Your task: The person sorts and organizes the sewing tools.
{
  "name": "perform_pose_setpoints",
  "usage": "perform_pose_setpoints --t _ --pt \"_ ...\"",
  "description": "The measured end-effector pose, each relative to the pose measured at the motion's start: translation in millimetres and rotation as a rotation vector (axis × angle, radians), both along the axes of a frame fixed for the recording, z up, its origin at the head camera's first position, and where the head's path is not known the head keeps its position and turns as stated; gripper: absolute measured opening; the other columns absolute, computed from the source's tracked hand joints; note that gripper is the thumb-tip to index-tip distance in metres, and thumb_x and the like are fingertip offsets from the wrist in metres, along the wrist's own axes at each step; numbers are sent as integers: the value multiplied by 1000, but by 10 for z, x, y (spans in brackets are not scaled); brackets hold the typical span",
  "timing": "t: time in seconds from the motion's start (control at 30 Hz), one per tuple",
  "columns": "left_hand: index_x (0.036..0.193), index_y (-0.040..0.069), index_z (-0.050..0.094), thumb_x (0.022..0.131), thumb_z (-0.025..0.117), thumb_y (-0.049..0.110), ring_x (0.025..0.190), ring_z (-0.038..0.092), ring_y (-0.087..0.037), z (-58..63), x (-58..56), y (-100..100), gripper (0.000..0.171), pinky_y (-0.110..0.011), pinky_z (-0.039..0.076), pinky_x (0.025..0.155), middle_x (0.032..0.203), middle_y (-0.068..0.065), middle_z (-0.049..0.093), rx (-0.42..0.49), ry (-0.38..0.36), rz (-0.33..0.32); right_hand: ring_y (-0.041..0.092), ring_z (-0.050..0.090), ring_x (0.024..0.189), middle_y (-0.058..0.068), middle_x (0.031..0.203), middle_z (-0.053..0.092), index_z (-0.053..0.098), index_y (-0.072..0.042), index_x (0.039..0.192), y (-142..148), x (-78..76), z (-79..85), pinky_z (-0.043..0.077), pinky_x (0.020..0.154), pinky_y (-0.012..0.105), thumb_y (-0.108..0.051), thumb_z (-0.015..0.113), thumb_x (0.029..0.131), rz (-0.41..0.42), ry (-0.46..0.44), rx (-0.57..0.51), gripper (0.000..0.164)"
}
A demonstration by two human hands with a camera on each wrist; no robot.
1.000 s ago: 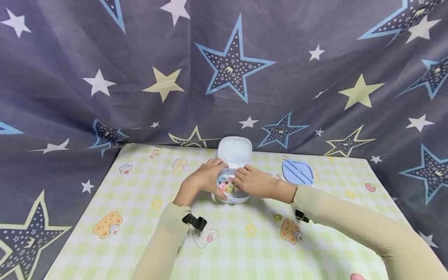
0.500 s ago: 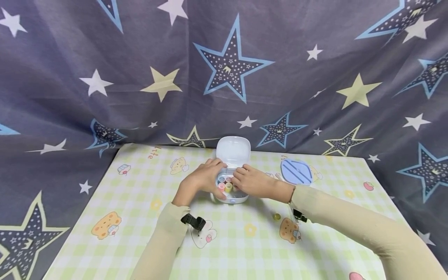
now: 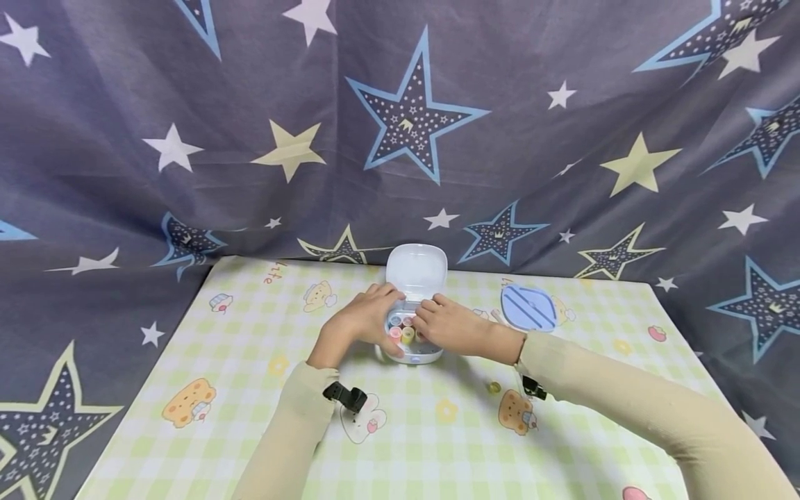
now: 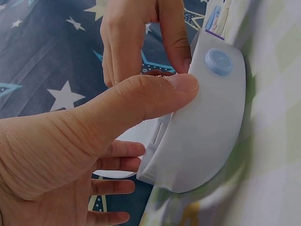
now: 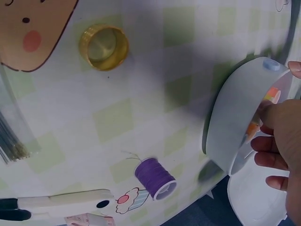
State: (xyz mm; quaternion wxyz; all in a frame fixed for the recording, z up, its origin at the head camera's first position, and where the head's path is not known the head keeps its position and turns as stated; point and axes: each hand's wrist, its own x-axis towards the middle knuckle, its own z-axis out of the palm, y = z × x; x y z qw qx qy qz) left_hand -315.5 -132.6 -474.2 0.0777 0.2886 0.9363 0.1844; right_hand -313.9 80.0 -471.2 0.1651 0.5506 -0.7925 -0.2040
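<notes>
A small white sewing box [image 3: 412, 358] stands on the table with its lid [image 3: 417, 269] raised at the back. Inside sit several thread spools [image 3: 407, 335], among them pink, yellow and blue ones. My left hand [image 3: 365, 316] grips the box's left side, its thumb [image 4: 155, 94] over the front rim near the blue button [image 4: 219, 61]. My right hand [image 3: 456, 325] reaches into the right part of the box. In the right wrist view its fingers pinch an orange spool [image 5: 252, 130], largely covered by the hand.
Right of the box lies a blue divided tray [image 3: 528, 307]. A gold thimble [image 5: 103, 47], a purple thread spool [image 5: 153, 178], a clear packet of needles [image 5: 9, 141] and a white tool with a black end [image 5: 66, 203] lie nearby. A star-patterned curtain [image 3: 250, 208] hangs behind.
Both hands stay at the box in nearly the same pose. The head view has shifted very slightly; nothing else visibly moves.
</notes>
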Motion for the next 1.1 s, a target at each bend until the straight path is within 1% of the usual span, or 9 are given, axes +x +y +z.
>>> perform_pose_setpoints --t 0.13,0.37,0.47,0.6,0.87,0.97,1.1 --pt "135 9 44 51 86 53 116 40 -22 0 1 -2 104 -42 40 96 131 -4 45 -7 -4 3 20 51 90 3 98 62 58 -11 106 -7 1 -10 40 79 34 -38 54 93 -3 10 -5 30" --pt "136 8 44 51 85 53 117 40 -23 5 5 -1 104 -42 40 97 132 -4 45 -11 -5 1 20 52 89 3 96 62 60 -10 105 -20 6 -5 40 79 34 -38 54 92 -23 -13 -8 31" --pt "136 8 44 51 85 53 117 40 -23 16 8 0 104 -42 40 97 132 -4 45 -11 -7 0 20 52 91 3 98 62 60 -10 107 -20 7 -12 40 79 34 -38 54 93 -29 -23 4 32" --pt "136 8 44 51 86 53 116 41 -22 20 8 5 104 -42 40 97 132 -5 45 -7 -10 -2 20 52 92 3 101 63 59 -10 110 -18 10 -16 40 79 34 -39 52 94 -29 -10 28 35" --pt "136 8 44 51 86 52 117 41 -23 24 8 -2 104 -42 40 97 132 -5 46 -3 -3 2 20 52 93 3 100 64 60 -10 112 -23 2 -11 40 82 35 -39 52 94 0 24 34 35" --pt "136 8 44 51 86 52 116 41 -23 20 9 -8 104 -42 40 96 132 -4 46 -4 1 2 20 52 95 3 101 64 59 -10 113 -18 2 -6 41 84 36 -38 52 94 17 37 54 35" --pt "136 8 44 51 86 52 116 41 -23 18 10 -8 104 -42 40 97 132 -5 46 -5 3 -2 20 51 97 2 101 62 58 -13 111 -9 -3 -10 41 87 37 -39 50 95 32 50 74 32"
